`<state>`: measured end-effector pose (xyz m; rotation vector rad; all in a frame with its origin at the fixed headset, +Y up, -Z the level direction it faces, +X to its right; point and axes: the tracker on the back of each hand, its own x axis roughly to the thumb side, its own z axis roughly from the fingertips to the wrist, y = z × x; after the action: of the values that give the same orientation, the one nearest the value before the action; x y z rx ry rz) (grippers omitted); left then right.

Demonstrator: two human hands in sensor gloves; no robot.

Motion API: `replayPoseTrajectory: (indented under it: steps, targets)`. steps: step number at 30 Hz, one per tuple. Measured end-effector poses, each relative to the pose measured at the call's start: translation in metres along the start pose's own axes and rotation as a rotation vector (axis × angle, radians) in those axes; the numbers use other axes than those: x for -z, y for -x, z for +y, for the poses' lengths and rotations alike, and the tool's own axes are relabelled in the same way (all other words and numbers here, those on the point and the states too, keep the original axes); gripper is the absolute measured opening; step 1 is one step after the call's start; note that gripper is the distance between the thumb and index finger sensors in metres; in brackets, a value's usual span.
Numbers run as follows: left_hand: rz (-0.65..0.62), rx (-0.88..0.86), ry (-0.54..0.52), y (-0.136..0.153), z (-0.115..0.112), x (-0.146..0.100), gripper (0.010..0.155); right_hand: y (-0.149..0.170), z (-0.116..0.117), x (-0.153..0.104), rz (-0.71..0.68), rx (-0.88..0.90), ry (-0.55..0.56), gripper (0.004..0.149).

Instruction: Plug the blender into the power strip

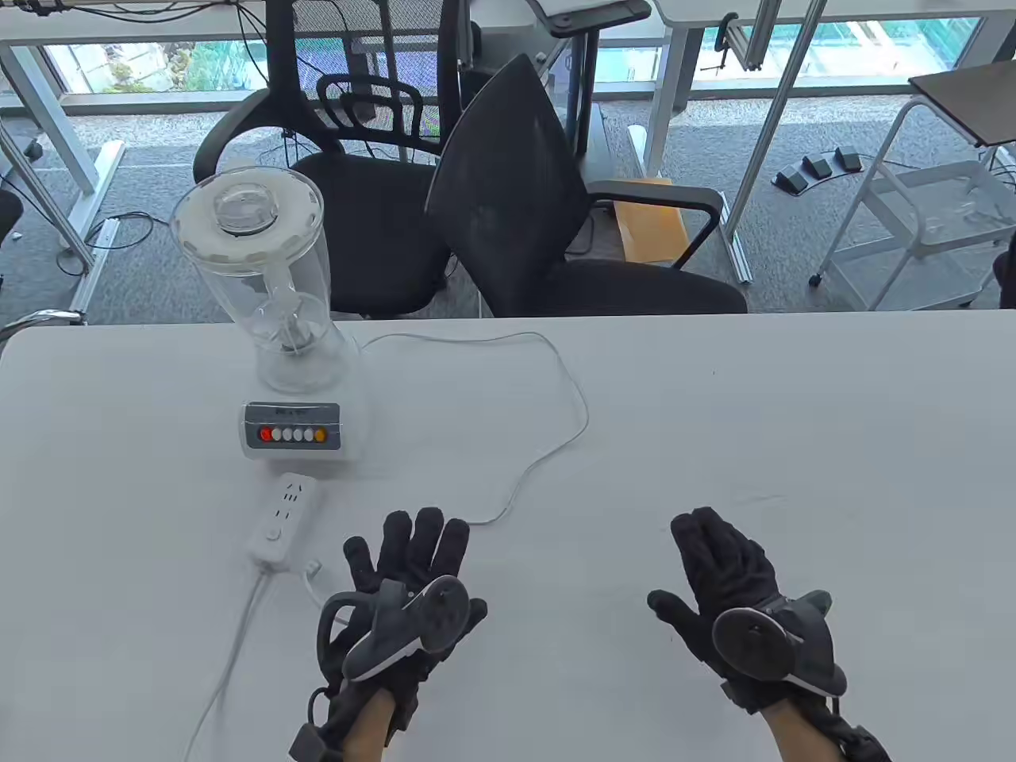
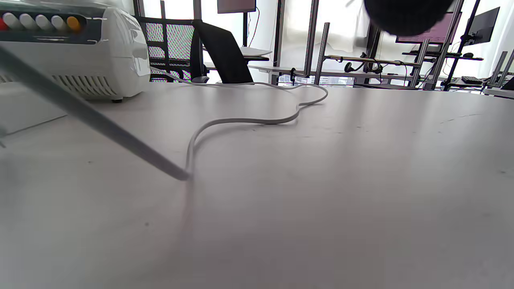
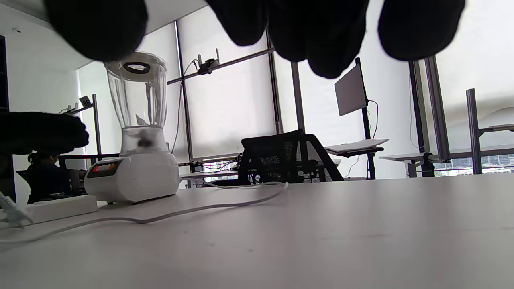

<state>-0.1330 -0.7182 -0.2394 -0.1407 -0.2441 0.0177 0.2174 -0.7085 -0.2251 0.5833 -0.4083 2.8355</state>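
The blender [image 1: 278,333] stands at the table's left, with a clear jar on a white base with coloured buttons. The white power strip [image 1: 282,520] lies just in front of it. The blender's white cord [image 1: 583,413] loops right, then runs back under my left hand [image 1: 413,556]. Its plug [image 1: 312,567] lies loose on the table by the strip's near end. My left hand lies flat, fingers spread, gripping nothing. My right hand [image 1: 714,563] lies flat and empty at the right. The right wrist view shows the blender [image 3: 136,160], strip [image 3: 60,206] and plug [image 3: 12,212].
The strip's own cord [image 1: 230,667] runs toward the table's near left edge. Two black office chairs [image 1: 540,222] stand behind the table's far edge. The left wrist view shows the blender base [image 2: 80,52] and the cord [image 2: 249,119] on the table.
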Motion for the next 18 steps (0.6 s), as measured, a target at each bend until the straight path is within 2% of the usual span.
replayPoseTrajectory:
  steps: [8,12,18]
  targets:
    - [0.041,-0.018,-0.035,0.012,0.006,-0.003,0.09,0.0,0.001,0.0,-0.004,0.018,-0.008,0.087]
    - [0.101,-0.076,-0.073,0.032,0.013,-0.007,0.089,0.0,0.006,0.001,-0.003,0.026,-0.034,0.087]
    - [0.246,-0.217,-0.134,0.077,0.021,-0.016,0.087,0.001,0.007,0.001,-0.005,0.024,-0.042,0.087]
